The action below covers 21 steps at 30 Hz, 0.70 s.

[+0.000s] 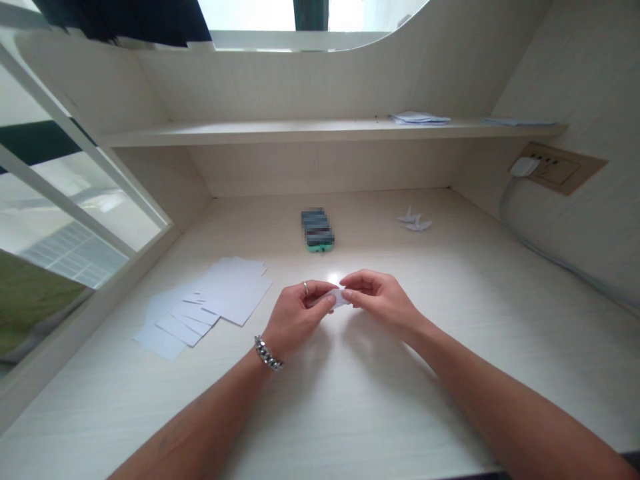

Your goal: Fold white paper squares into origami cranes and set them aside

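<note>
My left hand (299,312) and my right hand (381,298) meet over the middle of the pale wooden desk (450,347). Both pinch a small folded piece of white paper (339,297) between their fingertips. The left hand wears a ring, and a chain bracelet (267,354) sits on its wrist. Most of the paper is hidden by the fingers.
A fanned pile of white paper sheets (210,303) lies to the left. A phone (318,229) lies further back, and small folded paper figures (414,220) at the back right. A shelf (300,130) holds more paper (419,119). A wall socket with a plug (525,167) is on the right.
</note>
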Each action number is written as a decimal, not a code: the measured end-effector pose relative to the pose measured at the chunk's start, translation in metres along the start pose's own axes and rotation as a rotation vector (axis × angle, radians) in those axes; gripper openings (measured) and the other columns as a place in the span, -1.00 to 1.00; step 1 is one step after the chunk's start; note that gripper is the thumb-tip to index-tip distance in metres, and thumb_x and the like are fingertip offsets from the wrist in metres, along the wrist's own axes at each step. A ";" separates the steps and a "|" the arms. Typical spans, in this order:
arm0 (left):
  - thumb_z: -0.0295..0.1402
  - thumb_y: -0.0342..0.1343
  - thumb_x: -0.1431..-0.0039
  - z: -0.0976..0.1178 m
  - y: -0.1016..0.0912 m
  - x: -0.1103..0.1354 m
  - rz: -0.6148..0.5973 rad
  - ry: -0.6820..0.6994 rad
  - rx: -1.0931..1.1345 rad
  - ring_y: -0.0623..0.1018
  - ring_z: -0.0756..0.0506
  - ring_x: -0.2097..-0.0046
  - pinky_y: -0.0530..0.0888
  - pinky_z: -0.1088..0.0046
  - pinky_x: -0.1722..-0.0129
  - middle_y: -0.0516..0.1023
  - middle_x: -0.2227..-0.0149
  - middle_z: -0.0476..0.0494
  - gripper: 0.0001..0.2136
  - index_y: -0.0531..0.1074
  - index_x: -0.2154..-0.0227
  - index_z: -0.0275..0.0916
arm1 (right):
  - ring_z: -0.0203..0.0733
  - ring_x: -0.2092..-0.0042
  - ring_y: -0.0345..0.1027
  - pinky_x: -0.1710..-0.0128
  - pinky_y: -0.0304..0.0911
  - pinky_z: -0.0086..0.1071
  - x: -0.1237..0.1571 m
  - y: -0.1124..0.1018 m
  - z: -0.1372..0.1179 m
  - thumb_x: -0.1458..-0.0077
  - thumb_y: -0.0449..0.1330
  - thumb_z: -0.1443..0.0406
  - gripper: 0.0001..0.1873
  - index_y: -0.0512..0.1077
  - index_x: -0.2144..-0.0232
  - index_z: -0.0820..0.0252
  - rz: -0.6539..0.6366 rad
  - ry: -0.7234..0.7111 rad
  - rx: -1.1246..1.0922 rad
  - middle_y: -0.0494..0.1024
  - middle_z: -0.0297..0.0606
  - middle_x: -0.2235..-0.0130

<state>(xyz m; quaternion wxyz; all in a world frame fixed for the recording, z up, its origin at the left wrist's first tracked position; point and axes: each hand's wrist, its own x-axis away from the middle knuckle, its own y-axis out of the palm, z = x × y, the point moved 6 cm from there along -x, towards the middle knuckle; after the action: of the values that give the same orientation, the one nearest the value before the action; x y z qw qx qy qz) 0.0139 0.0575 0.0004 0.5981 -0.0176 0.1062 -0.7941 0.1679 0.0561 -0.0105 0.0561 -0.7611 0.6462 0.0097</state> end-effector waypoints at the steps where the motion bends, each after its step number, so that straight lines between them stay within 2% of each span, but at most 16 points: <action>1: -0.34 0.22 -0.07 0.000 0.000 0.000 0.004 0.005 -0.014 0.60 -0.07 0.33 0.55 0.44 0.32 0.65 0.33 -0.19 -0.82 0.57 0.30 -0.34 | -0.19 0.31 0.44 0.35 0.33 -0.36 0.000 0.000 -0.001 0.01 0.29 0.24 -0.79 0.53 0.31 0.23 -0.006 -0.027 0.026 0.58 -0.21 0.34; 3: -0.31 0.21 -0.09 -0.002 -0.001 0.001 0.024 0.009 -0.004 0.61 -0.10 0.30 0.57 0.40 0.29 0.65 0.30 -0.22 -0.79 0.56 0.26 -0.35 | -0.21 0.34 0.44 0.36 0.34 -0.35 0.000 0.000 -0.002 -0.01 0.27 0.26 -0.84 0.54 0.35 0.23 0.020 -0.061 0.058 0.58 -0.22 0.36; 7: -0.34 0.27 -0.01 -0.004 -0.005 0.002 0.083 0.023 0.079 0.63 -0.13 0.27 0.60 0.36 0.24 0.65 0.27 -0.22 -0.74 0.53 0.23 -0.35 | -0.18 0.32 0.47 0.33 0.37 -0.33 0.001 -0.002 -0.003 -0.02 0.27 0.27 -0.82 0.57 0.29 0.21 0.073 -0.096 0.085 0.61 -0.20 0.32; 12: -0.37 0.30 0.03 -0.002 -0.009 0.003 0.158 0.046 0.078 0.65 -0.13 0.31 0.61 0.36 0.24 0.66 0.33 -0.17 -0.79 0.55 0.29 -0.33 | -0.11 0.24 0.50 0.25 0.40 -0.27 0.004 0.000 -0.005 -0.02 0.29 0.25 -0.75 0.59 0.21 0.17 0.083 -0.137 0.111 0.63 -0.16 0.23; 17: -0.36 0.31 0.03 0.002 -0.011 0.003 0.181 0.057 0.037 0.65 -0.12 0.35 0.61 0.39 0.28 0.66 0.37 -0.14 -0.81 0.57 0.32 -0.31 | -0.09 0.23 0.49 0.24 0.39 -0.25 0.008 -0.001 -0.007 -0.04 0.29 0.25 -0.79 0.61 0.23 0.11 0.130 -0.213 0.140 0.63 -0.19 0.26; 21: -0.36 0.32 0.05 0.004 -0.012 0.004 0.199 0.070 0.018 0.64 -0.12 0.37 0.61 0.40 0.30 0.66 0.40 -0.15 -0.82 0.58 0.36 -0.31 | -0.09 0.22 0.50 0.19 0.40 -0.23 0.007 0.001 -0.007 -0.01 0.31 0.25 -0.82 0.61 0.28 0.11 0.108 -0.190 0.075 0.63 -0.20 0.26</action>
<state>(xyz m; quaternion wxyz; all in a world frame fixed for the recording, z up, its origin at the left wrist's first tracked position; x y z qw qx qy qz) 0.0020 0.0558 0.0057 0.6702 0.0260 0.1211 -0.7317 0.1681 0.0480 -0.0047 0.1452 -0.7182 0.6778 0.0607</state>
